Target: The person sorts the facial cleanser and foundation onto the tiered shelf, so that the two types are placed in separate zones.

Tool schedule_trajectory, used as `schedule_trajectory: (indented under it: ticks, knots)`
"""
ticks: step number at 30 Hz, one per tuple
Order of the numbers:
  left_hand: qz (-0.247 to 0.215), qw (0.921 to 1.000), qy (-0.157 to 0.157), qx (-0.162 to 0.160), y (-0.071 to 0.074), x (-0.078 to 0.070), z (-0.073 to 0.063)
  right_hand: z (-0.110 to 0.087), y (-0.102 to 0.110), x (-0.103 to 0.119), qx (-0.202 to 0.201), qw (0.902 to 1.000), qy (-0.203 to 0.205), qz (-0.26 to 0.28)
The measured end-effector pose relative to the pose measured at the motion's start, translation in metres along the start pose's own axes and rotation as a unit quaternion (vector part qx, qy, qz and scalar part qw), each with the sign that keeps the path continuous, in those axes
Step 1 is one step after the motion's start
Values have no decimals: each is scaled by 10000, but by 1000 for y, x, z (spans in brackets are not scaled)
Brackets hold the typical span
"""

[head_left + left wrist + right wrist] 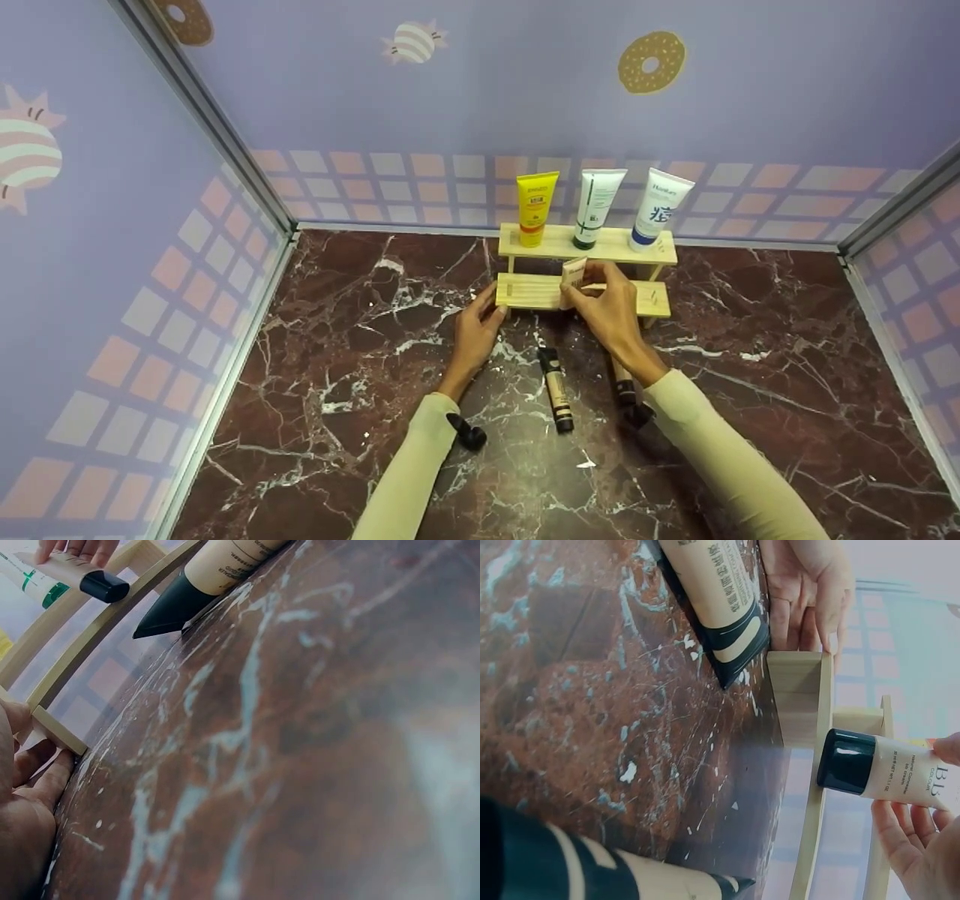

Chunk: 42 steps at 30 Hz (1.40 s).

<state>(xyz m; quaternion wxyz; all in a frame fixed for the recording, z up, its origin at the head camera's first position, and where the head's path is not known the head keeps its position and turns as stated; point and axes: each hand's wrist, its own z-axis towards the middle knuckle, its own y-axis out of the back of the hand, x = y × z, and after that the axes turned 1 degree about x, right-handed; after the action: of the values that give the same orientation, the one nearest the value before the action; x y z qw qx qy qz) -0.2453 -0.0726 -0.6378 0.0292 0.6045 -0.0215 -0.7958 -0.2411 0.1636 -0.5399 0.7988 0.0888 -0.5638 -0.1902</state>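
My right hand (611, 307) holds a small beige BB cream tube (573, 276) between thumb and fingers, its black cap (847, 761) down at the lower step of a two-step wooden rack (525, 291). At the left end of that step, my left hand (476, 334) grips the board, thumb at the front and fingers round the end. On the upper step stand a yellow tube (534, 210), a white tube with green print (598, 206) and a white tube with a blue base (660, 206).
A beige tube with black ends (556, 390) lies on the dark marbled table (360, 360) in front of the rack. Another such tube (624, 382) lies partly hidden under my right forearm. A purple patterned panel (450, 112) rises behind the rack, with panels at both sides.
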Motion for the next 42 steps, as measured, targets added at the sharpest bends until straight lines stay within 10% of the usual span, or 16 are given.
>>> schedule_trajectory:
  ticks: [42]
  knots:
    - [-41, 9996, 181, 197, 2, -2, 0, 20, -40, 8, -66, 9987, 499, -98]
